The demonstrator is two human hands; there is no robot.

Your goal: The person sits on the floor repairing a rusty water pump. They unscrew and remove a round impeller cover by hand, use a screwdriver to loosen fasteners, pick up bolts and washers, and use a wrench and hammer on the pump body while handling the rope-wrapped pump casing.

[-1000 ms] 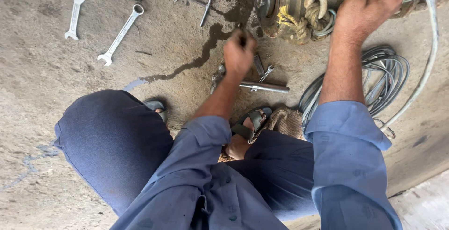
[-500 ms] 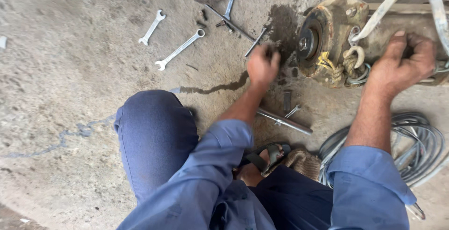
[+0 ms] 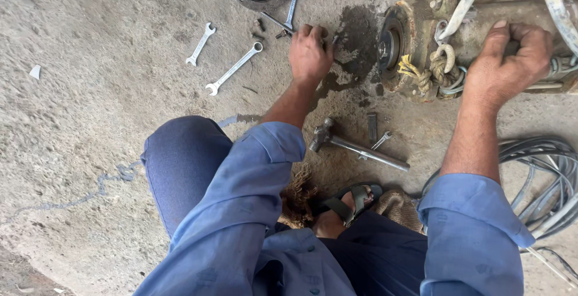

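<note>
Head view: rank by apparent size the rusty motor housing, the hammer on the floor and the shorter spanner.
1. Rusty motor housing, largest, partly cut off.
2. Hammer.
3. Shorter spanner, smallest; it lies farther away, so the gap is unsure.
</note>
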